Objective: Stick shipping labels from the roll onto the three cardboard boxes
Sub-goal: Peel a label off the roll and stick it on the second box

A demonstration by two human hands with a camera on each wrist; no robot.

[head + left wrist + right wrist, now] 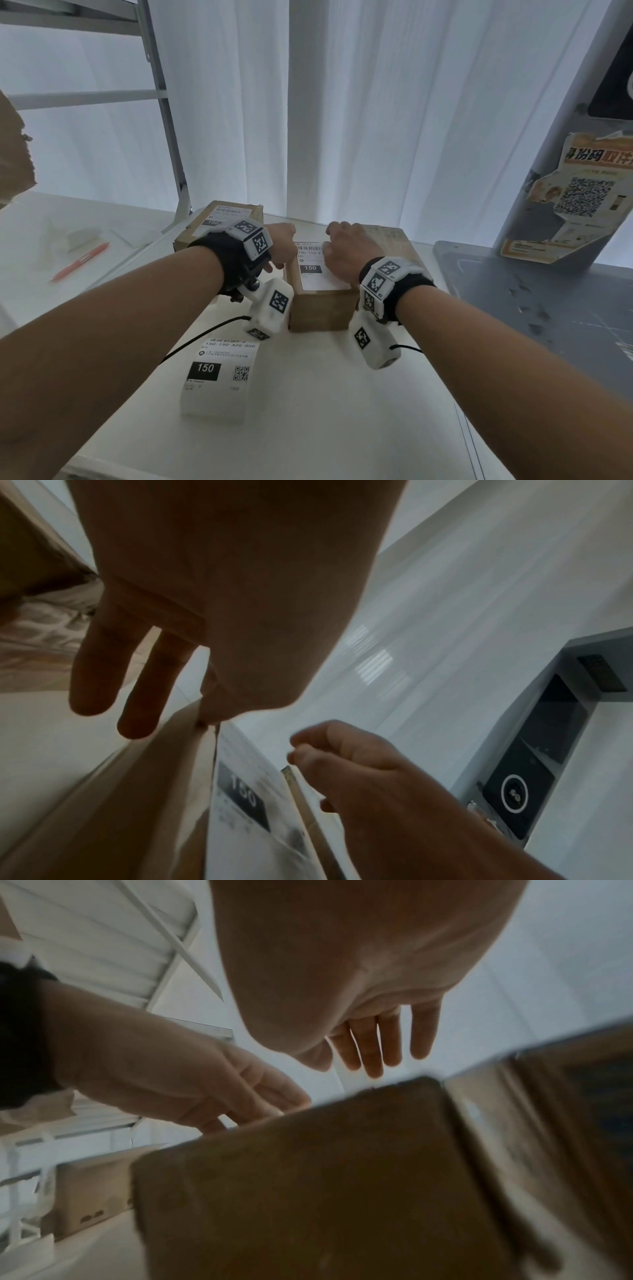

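Note:
A small cardboard box [322,310] stands mid-table with a white shipping label [313,270] on its top. My left hand [282,245] touches the box's left top edge, fingers [143,696] straight. My right hand [342,250] lies over the label's right part with relaxed fingers [373,1047] and holds nothing. A second box [219,222], labelled, sits behind to the left. More brown cardboard [390,240] shows behind my right hand; whether it is a separate box I cannot tell. The label strip [219,370] lies on the white table [325,428] in front.
A red pen [82,260] lies on the white surface at the left. To the right are a grey mat [548,308] and a grey post with a torn poster [575,198]. A metal frame [168,120] and white curtains stand behind. Black wrist cables [205,335] trail over the table.

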